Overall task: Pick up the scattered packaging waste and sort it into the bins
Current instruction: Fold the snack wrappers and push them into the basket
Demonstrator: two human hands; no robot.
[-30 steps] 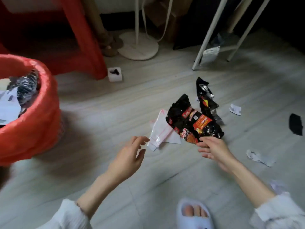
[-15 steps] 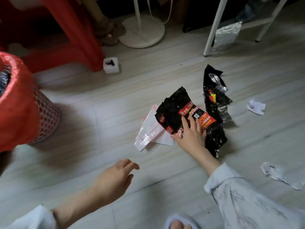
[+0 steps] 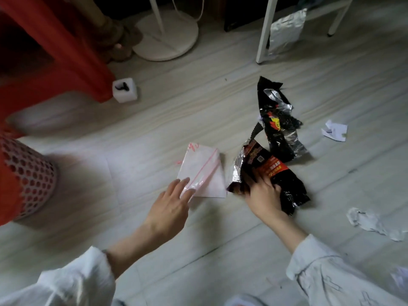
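Observation:
A black snack wrapper (image 3: 278, 173) with red and orange print lies crumpled on the floor; my right hand (image 3: 262, 195) grips its near part, fingers curled into the foil. A second black and silver wrapper (image 3: 276, 120) lies just behind it. Left of them is a clear zip bag (image 3: 203, 171) with a red seal line, flat on the floor. My left hand (image 3: 170, 208) reaches to its near corner with straight fingers touching the plastic. The bin with the red liner (image 3: 24, 173) stands at the left edge.
Crumpled white paper scraps lie at the right (image 3: 335, 131) and lower right (image 3: 373, 224). A silver foil bag (image 3: 284, 29) leans by a white frame leg (image 3: 265, 29). A fan base (image 3: 167, 38), a red stool (image 3: 66, 47) and a small white block (image 3: 124, 90) stand behind.
My left hand moved forward from mid-air onto the zip bag's corner. My right hand closed on the black wrapper, folding it so the silver inside shows. The view shifted closer.

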